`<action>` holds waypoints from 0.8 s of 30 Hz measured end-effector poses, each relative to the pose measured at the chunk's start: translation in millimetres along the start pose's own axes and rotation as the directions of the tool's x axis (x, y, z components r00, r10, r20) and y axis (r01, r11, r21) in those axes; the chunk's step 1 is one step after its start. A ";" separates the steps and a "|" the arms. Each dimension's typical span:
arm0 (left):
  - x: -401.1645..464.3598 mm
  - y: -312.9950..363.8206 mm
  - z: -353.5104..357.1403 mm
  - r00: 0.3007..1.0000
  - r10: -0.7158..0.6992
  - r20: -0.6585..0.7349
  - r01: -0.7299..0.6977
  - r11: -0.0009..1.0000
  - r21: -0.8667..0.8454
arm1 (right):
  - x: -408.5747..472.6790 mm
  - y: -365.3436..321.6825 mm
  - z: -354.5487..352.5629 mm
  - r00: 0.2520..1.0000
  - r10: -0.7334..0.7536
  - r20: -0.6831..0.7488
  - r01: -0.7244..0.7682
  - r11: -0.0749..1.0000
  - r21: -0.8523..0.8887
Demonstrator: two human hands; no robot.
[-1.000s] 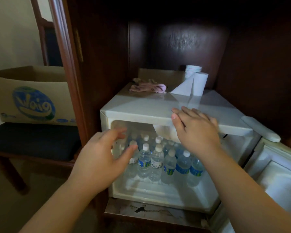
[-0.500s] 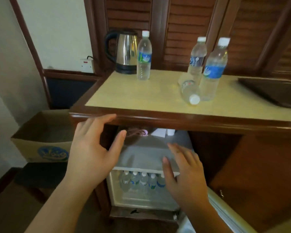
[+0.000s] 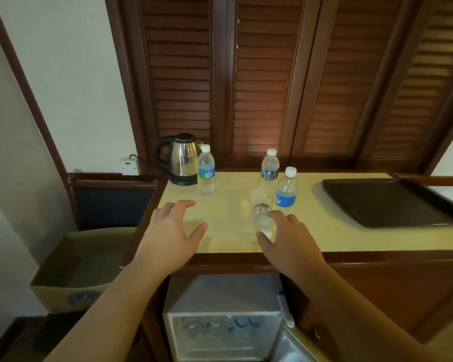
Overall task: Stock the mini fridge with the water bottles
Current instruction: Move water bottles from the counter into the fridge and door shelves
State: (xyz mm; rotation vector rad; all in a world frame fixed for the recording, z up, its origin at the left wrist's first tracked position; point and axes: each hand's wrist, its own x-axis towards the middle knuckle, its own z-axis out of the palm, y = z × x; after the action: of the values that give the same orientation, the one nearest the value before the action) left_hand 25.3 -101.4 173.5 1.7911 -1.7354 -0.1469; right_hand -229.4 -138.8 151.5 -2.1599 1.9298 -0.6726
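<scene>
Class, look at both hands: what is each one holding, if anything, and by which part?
Nothing is gripped yet. The left hand hovers open. The right hand reaches the lying bottle at its cap end, fingers not closed around it.

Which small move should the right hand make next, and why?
Probably close the right hand round the lying bottle: its fingers are at the cap end but not yet curled round it. It is the nearest of four bottles on the counter, and the fridge below stands open.
</scene>
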 end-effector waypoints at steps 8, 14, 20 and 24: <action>99.9 -9.2 13.5 0.991 0.035 0.132 -0.052 0.990 0.131 | 42.5 6.4 38.8 0.941 0.296 0.164 -0.300 0.954 0.001; 187.1 -21.9 22.6 0.982 0.102 0.161 -0.132 0.973 0.188 | 58.1 -1.2 64.5 0.916 0.384 0.114 -0.384 0.923 -0.024; 264.0 -28.8 48.7 0.960 0.101 0.261 -0.180 0.936 0.302 | 73.5 0.3 88.2 0.906 0.423 0.025 -0.420 0.904 -0.084; 292.7 -30.2 78.4 0.965 0.038 0.259 -0.126 0.935 0.332 | 72.9 9.7 99.4 0.926 0.375 -0.035 -0.375 0.913 -0.159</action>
State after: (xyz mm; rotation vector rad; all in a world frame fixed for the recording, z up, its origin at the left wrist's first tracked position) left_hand 49.3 -404.1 195.9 2.0122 -2.1199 -0.0311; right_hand -190.4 -228.1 75.5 -1.7817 2.3836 -0.4610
